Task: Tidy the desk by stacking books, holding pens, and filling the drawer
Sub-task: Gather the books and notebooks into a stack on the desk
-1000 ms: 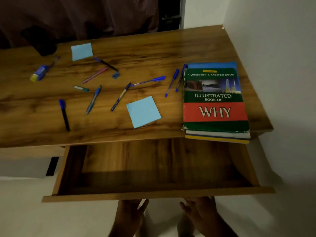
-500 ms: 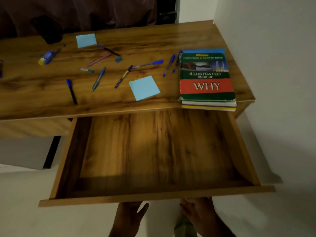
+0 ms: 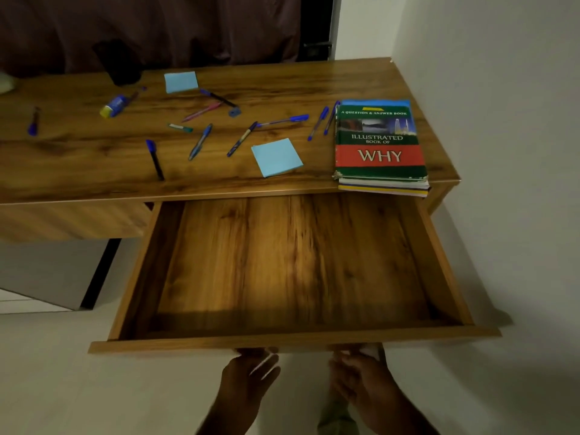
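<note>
The wooden drawer stands pulled far out from under the desk, and nothing lies inside it. Below its front panel, my left hand and my right hand reach up side by side. Their fingers are stretched out, with the tips at the panel's lower edge. A stack of books, topped by a green and red "WHY" book, lies at the desk's right front corner. Several pens, such as the black and blue one and another blue one, lie scattered over the desktop.
Two blue sticky-note pads, a glue stick, a sharpener and a dark pen holder are on the desk. A white wall runs along the right. Pale floor lies below the drawer.
The drawer has come much farther out towards me over the last second. Both hands stay below its front panel and now show more of their fingers.
</note>
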Available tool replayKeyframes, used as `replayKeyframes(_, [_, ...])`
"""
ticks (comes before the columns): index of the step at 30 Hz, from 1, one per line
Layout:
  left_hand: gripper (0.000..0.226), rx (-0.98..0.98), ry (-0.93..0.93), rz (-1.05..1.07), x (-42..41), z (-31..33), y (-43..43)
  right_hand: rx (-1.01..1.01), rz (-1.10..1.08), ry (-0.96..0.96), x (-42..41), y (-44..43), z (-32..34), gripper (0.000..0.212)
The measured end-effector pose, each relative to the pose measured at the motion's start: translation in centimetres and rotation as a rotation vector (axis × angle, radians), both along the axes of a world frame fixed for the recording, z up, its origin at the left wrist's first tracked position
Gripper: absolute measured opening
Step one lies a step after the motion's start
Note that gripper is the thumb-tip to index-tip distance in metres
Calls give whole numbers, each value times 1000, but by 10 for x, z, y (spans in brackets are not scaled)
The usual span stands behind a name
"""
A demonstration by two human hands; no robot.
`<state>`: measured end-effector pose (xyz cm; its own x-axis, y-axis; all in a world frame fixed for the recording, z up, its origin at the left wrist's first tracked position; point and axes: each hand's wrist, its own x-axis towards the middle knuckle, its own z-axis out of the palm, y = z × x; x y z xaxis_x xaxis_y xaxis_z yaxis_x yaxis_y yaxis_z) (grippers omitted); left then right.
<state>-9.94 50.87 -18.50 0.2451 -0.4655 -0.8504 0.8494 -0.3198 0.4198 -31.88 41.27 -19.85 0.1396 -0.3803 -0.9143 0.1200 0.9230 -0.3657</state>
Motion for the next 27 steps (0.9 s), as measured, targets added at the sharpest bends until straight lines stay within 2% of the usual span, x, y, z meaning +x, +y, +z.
replayKeyframes(2, [10, 55, 81, -105, 1, 12, 5, 28, 123, 30, -1, 11, 13, 46])
replayKeyframes(4, [20, 57, 180, -337, -3, 36, 10, 8, 180, 5, -4, 23, 25, 54])
replayKeyframes(5, [24, 52, 216, -452, -5, 51, 14, -13, 203, -8, -7, 28, 32, 52])
replayKeyframes(7, [30, 75, 172, -604, -5, 72, 24, -80, 298, -41, -17, 35, 47, 40])
replayKeyframes(9, [28, -75, 17, -746, -10, 99, 30, -155, 447, -100, -23, 33, 78, 29])
replayKeyframes(11, [26, -159, -99, -920, -15, 126, 22, -155, 576, -189, -29, 23, 115, 36])
replayKeyframes(13, [26, -133, -108, -1054, -18, 152, -1, -201, 632, -192, -32, 4, 151, 39])
replayKeyframes(14, [25, -204, -93, -1106, -19, 163, -14, -258, 629, -153, -32, -6, 167, 36])
replayKeyframes(17, [27, -351, -124, -1044, -17, 186, -57, -468, 508, 14, -32, -42, 202, 19])
replayKeyframes(20, [26, -324, -283, -926, -16, 200, -104, -597, 387, 109, -36, -82, 226, 16])
replayKeyframes(23, [17, -305, -380, -797, -16, 207, -159, -638, 321, 168, -45, -127, 231, 16])
replayKeyframes(27, [19, -258, -695, -689, -17, 211, -244, -732, 229, 271, -45, -201, 226, 16])
